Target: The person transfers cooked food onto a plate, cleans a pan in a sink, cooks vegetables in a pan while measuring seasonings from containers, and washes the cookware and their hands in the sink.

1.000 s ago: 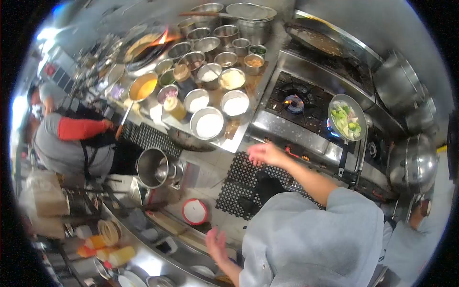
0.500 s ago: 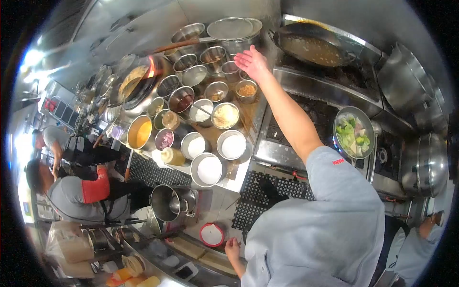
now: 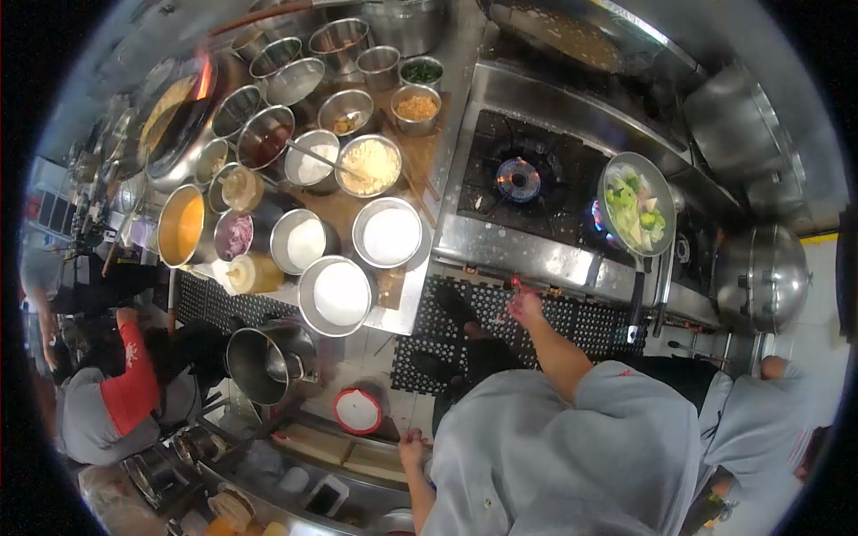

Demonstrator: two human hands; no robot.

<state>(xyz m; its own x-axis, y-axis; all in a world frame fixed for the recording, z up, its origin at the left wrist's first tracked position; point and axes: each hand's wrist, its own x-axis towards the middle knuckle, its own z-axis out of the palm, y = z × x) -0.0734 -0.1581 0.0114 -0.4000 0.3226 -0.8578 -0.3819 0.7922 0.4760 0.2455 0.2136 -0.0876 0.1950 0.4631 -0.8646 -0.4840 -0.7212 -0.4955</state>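
"What is showing as moved since the earlier frame?"

"The person's right hand [image 3: 525, 306]. It is now hovering low by the front edge of the steel stove [image 3: 545, 253], no longer reaching over the metal bowls."

"State of its fingers?"

"They are partly curling, palm not closing fully. The small red fitting [image 3: 516, 281] on the stove front is sitting just beyond the fingertips; whether they are touching it, I cannot tell."

"And the left hand [image 3: 413, 447]?"

"It is hanging near the round white container with a red rim [image 3: 357, 411], apart from it. Its fingers are bending inward; I cannot tell whether they are gripping anything."

"The cooking position?"

"The round grey metal pan [image 3: 636, 204] is holding green and pale vegetables [image 3: 639, 214] above a flame, well apart from both hands. Its black handle [image 3: 636, 302] is pointing toward the stove front."
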